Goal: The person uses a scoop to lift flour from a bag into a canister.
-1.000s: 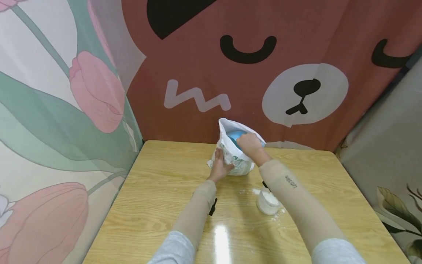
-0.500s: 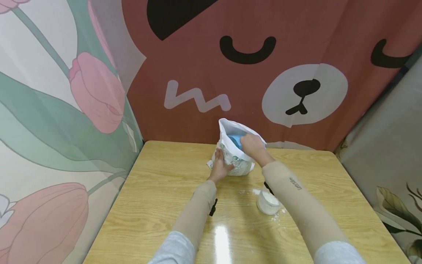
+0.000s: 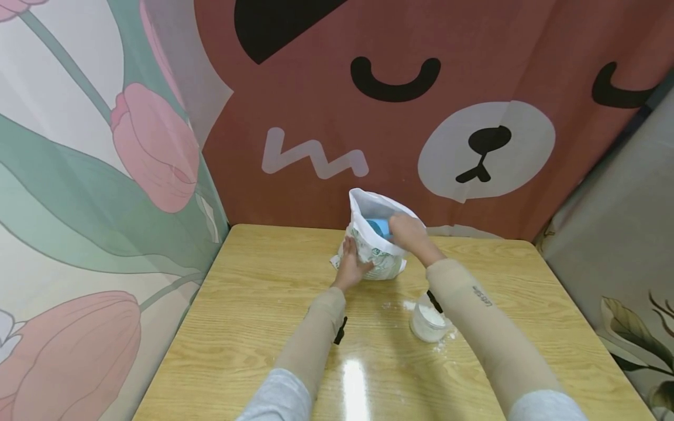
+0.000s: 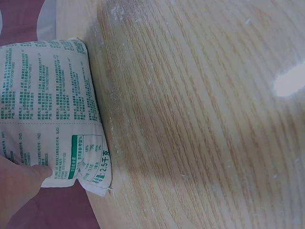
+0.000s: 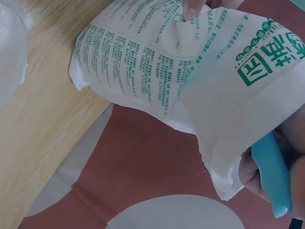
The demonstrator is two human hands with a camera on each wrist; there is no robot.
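A white flour bag with green print stands at the back of the table, its mouth spread wide. My left hand grips the bag low on its left side, and the thumb presses into the printed face. At the bag's mouth, my right hand holds a blue scoop by its handle. Part of the scoop sits inside the bag; its lower end and the bag's contents are hidden in the right wrist view. Nearer me stands a clear round jar with white powder in it.
White powder is scattered on the wooden table around the jar. A curtain with a bear print hangs right behind the table's far edge. My right forearm passes close beside the jar.
My right hand has shifted a little to the right and down at the bag's mouth, with the blue scoop in it. The left hand, bag and jar stay in place.
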